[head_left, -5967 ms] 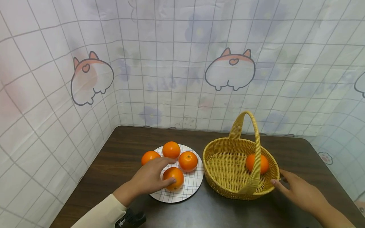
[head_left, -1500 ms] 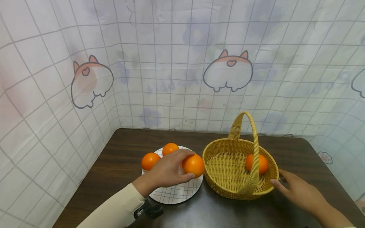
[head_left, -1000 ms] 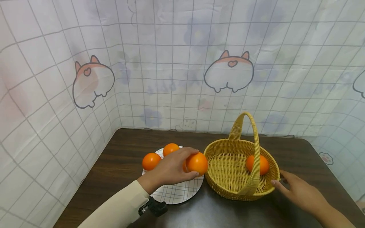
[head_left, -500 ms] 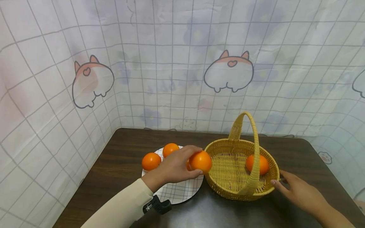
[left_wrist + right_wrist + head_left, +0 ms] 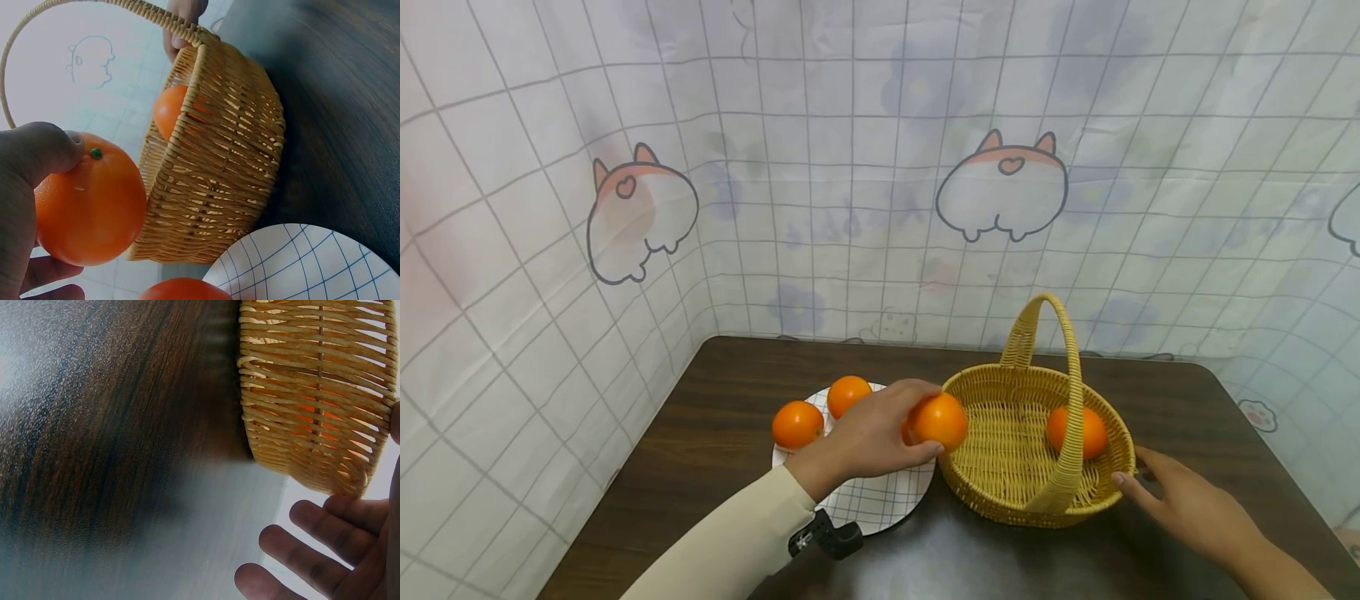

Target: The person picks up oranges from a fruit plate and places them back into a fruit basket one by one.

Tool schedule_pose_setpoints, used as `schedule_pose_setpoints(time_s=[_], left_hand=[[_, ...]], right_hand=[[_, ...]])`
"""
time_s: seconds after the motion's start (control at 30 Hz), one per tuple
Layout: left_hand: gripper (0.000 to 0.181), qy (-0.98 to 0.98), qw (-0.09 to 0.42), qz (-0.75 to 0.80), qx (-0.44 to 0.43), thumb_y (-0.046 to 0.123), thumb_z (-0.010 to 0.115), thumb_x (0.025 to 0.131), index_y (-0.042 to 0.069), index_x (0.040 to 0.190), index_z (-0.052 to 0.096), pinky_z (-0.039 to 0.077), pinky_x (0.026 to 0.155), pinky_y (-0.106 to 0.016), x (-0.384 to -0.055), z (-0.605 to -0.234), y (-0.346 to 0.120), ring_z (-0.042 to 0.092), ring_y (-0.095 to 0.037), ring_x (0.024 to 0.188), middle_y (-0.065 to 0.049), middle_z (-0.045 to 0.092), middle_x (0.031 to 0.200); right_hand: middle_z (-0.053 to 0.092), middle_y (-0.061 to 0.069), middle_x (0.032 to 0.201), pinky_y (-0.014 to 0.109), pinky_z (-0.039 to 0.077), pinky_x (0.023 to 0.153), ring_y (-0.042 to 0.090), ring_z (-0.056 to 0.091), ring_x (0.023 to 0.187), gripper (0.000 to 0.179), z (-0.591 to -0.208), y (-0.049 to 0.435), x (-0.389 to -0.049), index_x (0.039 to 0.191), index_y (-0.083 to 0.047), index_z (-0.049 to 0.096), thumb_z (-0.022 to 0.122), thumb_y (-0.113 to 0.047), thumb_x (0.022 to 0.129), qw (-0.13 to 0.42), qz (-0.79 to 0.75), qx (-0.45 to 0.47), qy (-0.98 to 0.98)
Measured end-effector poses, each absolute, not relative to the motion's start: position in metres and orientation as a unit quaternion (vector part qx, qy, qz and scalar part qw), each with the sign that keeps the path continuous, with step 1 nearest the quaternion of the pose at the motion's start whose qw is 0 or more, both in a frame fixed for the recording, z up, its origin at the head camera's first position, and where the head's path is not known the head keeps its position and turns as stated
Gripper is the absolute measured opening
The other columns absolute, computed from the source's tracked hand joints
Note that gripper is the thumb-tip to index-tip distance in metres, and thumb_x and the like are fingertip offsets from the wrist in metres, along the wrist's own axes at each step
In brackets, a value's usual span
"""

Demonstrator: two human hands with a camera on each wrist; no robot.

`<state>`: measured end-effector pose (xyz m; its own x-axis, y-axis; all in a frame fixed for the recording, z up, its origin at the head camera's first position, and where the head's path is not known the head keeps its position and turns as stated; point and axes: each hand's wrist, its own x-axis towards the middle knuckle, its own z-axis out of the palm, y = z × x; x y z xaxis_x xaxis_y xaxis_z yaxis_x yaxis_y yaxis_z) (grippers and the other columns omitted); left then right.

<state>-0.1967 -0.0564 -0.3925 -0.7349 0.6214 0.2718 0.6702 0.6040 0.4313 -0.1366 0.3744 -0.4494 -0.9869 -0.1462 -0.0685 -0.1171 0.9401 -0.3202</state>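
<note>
My left hand (image 5: 880, 429) holds an orange (image 5: 942, 422) by the basket's left rim, with the thumb on the near side. The left wrist view shows the green stem mark on this orange (image 5: 94, 200), in front of the wicker wall. The yellow wicker basket (image 5: 970, 492) has a tall handle and one orange (image 5: 1086, 433) inside at its right. My right hand (image 5: 1195, 500) rests at the basket's right end, thumb at the rim. In the right wrist view its fingers (image 5: 306, 556) are extended, most of them off the wicker.
A white checked plate (image 5: 880, 504) lies left of the basket, with oranges (image 5: 797, 425) on it, one mostly hidden by my left hand. The dark wooden table (image 5: 700, 433) meets a patterned wall cloth (image 5: 850, 208) behind and at the sides.
My left hand has taken the front orange off the plate and carried it up and right to the basket's left rim. The right hand and basket have stayed in place.
</note>
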Motion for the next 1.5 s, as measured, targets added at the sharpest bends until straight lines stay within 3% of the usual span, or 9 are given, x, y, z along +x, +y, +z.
schedule_pose_setpoints(time_s=[0.67, 0.9, 1.27, 1.5], left_hand=[[0.072, -0.900, 0.020, -0.244, -0.360, 0.055, 0.070, 0.093, 0.022, 0.152, 0.046, 0.054, 0.091, -0.032, -0.195, -0.394, -0.042, 0.062, -0.014, 0.113, 0.002, 0.048, 0.152], [0.074, -0.901, 0.018, -0.238, -0.362, 0.056, 0.069, 0.093, 0.022, 0.155, 0.044, 0.055, 0.090, -0.033, -0.197, -0.397, -0.042, 0.064, -0.013, 0.101, 0.001, 0.045, 0.155], [0.074, -0.905, 0.008, -0.238, -0.353, 0.054, 0.070, 0.093, 0.021, 0.154, 0.046, 0.051, 0.101, -0.040, -0.197, -0.400, -0.045, 0.057, -0.020, 0.129, 0.001, 0.044, 0.156], [0.072, -0.906, 0.018, -0.231, -0.353, 0.055, 0.069, 0.093, 0.021, 0.153, 0.048, 0.047, 0.107, -0.042, -0.197, -0.403, -0.053, 0.052, -0.022, 0.134, 0.002, 0.045, 0.156]], right_hand=[[0.059, 0.034, 0.131, 0.072, 0.048, 0.080, 0.054, 0.058, 0.115, 0.079, -0.448, 0.374, -0.137, 0.144, 0.010, 0.046, 0.049, -0.058, 0.103, 0.052, -0.163, -0.063, 0.983], [0.059, 0.034, 0.130, 0.071, 0.049, 0.080, 0.052, 0.060, 0.113, 0.077, -0.449, 0.374, -0.137, 0.143, 0.010, 0.047, 0.050, -0.057, 0.103, 0.045, -0.164, -0.066, 0.983], [0.059, 0.034, 0.130, 0.071, 0.049, 0.079, 0.052, 0.061, 0.112, 0.077, -0.449, 0.374, -0.138, 0.143, 0.010, 0.048, 0.050, -0.056, 0.104, 0.044, -0.160, -0.067, 0.984], [0.058, 0.035, 0.131, 0.071, 0.049, 0.080, 0.053, 0.060, 0.112, 0.078, -0.448, 0.374, -0.138, 0.143, 0.011, 0.047, 0.049, -0.056, 0.104, 0.047, -0.158, -0.067, 0.984]])
